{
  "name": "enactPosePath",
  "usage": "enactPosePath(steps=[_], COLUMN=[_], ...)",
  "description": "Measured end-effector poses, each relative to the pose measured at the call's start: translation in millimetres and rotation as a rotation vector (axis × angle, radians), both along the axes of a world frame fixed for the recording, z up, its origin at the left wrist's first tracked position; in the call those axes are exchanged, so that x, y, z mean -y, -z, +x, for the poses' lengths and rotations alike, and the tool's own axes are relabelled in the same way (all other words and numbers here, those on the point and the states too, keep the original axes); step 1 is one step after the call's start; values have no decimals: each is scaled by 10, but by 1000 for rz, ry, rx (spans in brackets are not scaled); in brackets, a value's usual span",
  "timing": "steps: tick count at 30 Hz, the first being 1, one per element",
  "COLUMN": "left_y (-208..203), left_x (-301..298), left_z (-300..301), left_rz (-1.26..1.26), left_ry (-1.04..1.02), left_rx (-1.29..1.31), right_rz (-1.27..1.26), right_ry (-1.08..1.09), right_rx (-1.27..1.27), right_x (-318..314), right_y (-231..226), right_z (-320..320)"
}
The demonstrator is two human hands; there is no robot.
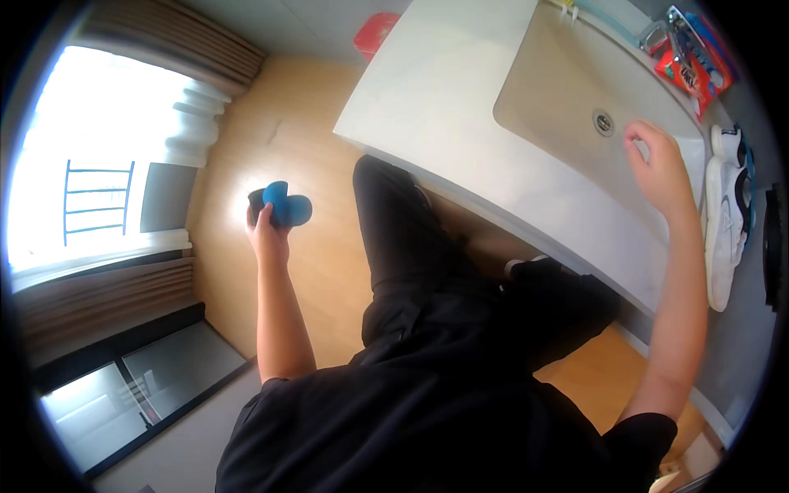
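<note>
- Watching from my remote post, I see the left arm extended away from the body, its left hand (265,234) wrapped around a blue-and-dark bundle (288,210) above the wooden floor (320,296)
- On my right, the forearm runs up the view, elbow bent; the right hand (662,172) appears over the sink (551,90), near its drain (604,122), fingers curled in a narrow loop; I cannot tell whether they hold anything
- Between the two hands I have the white counter (444,90) and black-trousered legs (394,222) in the way
- White shoes (720,238) stand just beside the right forearm, a red packet (689,78) beyond them
- I read the bundle as widest left to right: dark end leftward, one blue lobe pointing right, another pointing away from the body
</note>
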State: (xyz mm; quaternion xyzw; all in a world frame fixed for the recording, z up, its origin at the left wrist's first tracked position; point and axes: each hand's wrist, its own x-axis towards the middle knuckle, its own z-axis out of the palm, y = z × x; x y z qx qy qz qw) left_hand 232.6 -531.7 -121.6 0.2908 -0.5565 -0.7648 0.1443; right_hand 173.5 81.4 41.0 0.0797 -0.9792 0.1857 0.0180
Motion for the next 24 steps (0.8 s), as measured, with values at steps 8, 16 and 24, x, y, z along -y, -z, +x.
enactPosePath(steps=[8,16,24], left_y=[777,1084,1371], left_x=[356,741,785], left_z=[545,934,1215], left_rz=[15,42,41], left_ry=[-165,-289,-268], left_rx=[185,338,413], right_rz=[-794,-1455,-1849], right_ry=[805,671,218], right_rx=[181,-208,-322], right_x=[-1203,-1184,-1315], right_y=[227,-817,-715], right_z=[-563,-955,-983])
